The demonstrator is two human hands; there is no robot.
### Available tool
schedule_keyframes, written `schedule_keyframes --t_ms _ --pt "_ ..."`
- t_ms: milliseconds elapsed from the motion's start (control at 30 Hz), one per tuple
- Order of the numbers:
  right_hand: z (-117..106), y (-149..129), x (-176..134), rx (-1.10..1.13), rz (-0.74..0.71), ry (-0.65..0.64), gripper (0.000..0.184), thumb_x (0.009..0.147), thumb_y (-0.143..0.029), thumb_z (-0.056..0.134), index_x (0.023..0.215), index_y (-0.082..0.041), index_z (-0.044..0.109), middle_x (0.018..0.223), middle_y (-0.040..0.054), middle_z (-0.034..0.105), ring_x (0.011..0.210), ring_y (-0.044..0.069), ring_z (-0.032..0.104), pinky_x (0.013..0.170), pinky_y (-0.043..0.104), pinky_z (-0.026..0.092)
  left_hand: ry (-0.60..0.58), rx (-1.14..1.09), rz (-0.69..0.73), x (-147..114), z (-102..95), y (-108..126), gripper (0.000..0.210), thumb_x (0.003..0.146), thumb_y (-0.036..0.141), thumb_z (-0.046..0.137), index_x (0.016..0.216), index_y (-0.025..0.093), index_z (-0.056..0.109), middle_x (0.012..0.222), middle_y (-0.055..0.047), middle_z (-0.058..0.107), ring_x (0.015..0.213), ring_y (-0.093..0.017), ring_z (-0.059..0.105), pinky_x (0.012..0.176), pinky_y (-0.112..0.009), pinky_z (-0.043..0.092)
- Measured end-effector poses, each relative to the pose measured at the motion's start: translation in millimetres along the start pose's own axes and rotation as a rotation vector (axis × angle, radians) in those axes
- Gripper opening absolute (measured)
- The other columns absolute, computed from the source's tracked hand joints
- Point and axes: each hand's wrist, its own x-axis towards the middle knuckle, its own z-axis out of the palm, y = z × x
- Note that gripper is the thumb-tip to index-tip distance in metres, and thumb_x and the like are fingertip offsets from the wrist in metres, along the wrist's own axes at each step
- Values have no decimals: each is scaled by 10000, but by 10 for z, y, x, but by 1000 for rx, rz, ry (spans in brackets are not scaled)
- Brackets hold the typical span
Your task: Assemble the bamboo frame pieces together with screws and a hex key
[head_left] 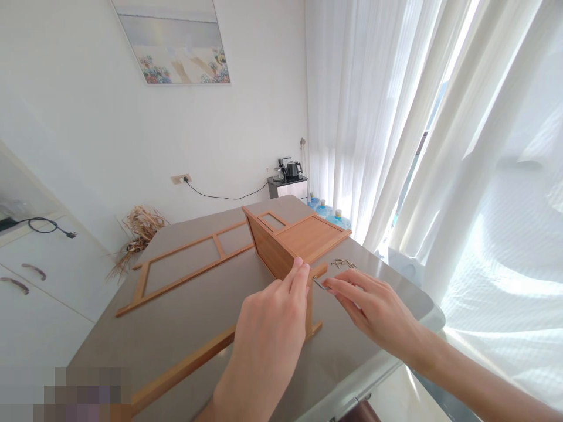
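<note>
A wooden panel (268, 246) stands on edge on the table, joined to a frame with a long wooden rail (189, 361) running toward the lower left. My left hand (275, 322) is closed around the near corner of this piece, its fingers covering part of the joint. Between the thumb and fingers of my right hand (373, 302) is a thin metal hex key (318, 284). Its far tip meets the wooden end post by the corner; whether it sits in a screw head is too small to tell. Several bolts (343, 263) lie loose beyond my right hand.
On the grey table (211, 310) lie a ladder-like wooden frame (180, 282) at the left and another flat wooden panel (313, 235) behind the upright one. Dried stalks (138, 231) stand by the left edge. Water bottles (338, 218) and white curtains (352, 117) are beyond the right side.
</note>
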Motion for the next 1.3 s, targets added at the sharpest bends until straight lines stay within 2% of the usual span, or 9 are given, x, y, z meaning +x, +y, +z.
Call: schedule_keyframes --t_ms 100,300,467,667,900,1067,1167,1300 --pt "-15 10 -2 -11 1 0 234 1030 -118 495 1192 -215 633 993 53 688 791 142 637 667 278 478 -16 -5 -16 4 -27 13 401 984 123 563 1379 193 577 1248 -32 749 807 -183 772 501 -288 514" --pt "-45 -5 25 -51 -11 10 225 1033 -121 475 1166 -210 633 958 49 689 757 135 632 628 265 463 5 -25 -13 -12 -10 11 401 973 102 566 1361 203 581 1217 -6 764 821 -175 767 497 -278 493" --pt "-155 -19 45 -218 -99 38 293 970 -29 466 1158 -199 612 924 48 685 708 136 587 598 276 429 -8 -26 -22 -16 -5 8 398 984 111 545 1370 203 570 1219 -13 763 831 -179 768 488 -284 480" --pt "-340 -44 148 -388 -171 12 367 917 26 420 1115 -209 621 870 37 663 685 148 562 587 290 398 -20 -14 -25 -6 -2 10 392 1009 140 518 1392 213 560 1207 -47 766 803 -171 766 510 -269 488" --pt "-328 -3 185 -384 -190 -29 342 920 18 432 1111 -200 615 862 31 645 649 138 497 587 282 387 -10 8 -9 -4 -6 8 389 1015 157 526 1400 196 560 1210 -64 764 778 -172 765 510 -265 491" --pt "-288 9 166 -341 -180 -20 321 943 -6 428 1104 -209 617 867 25 634 666 129 517 601 269 389 -25 -3 -31 25 -21 21 367 1008 145 529 1364 203 596 1233 -52 757 798 -172 766 497 -272 471" --pt "-341 17 202 -342 -177 -31 357 936 3 426 1143 -221 611 874 24 633 678 132 533 586 271 366 -48 1 -42 30 -29 23 360 1006 141 520 1347 210 614 1216 -56 763 761 -167 758 469 -269 434" --pt "-465 8 304 -425 -248 -71 379 911 22 401 1098 -227 616 831 19 612 641 141 488 568 299 317 -54 -2 -37 25 -36 23 372 1007 129 505 1353 211 612 1203 -58 768 741 -162 747 452 -266 414"
